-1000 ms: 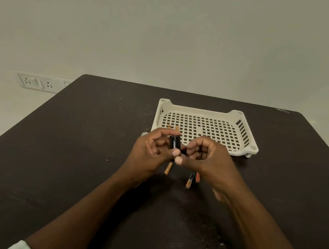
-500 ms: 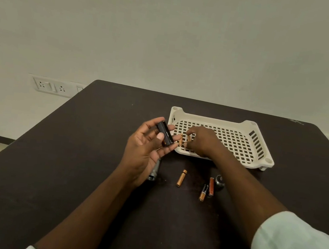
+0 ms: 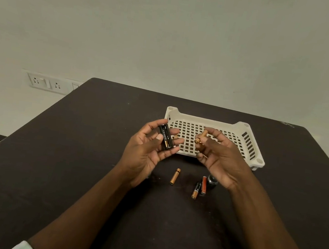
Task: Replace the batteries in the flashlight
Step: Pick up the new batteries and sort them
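Your left hand point(image 3: 147, 149) clamps a black battery holder point(image 3: 165, 137) whose cell reads "DURACELL". Your right hand point(image 3: 220, 154) pinches a copper-coloured battery point(image 3: 201, 137) above the white basket point(image 3: 248, 135); three batteries lie on the worktop point(image 3: 70, 164).

Three batteries lie loose on the table point(image 3: 69, 174): one copper-coloured point(image 3: 175, 176) at centre, and to its right a pair, one black-and-copper point(image 3: 196, 190), one orange point(image 3: 204, 185). A black cap point(image 3: 212, 182) lies just right of them. One white perforated tray point(image 3: 201, 121) sits farther back. Each of the two hands holds batteries; their number cannot be told.
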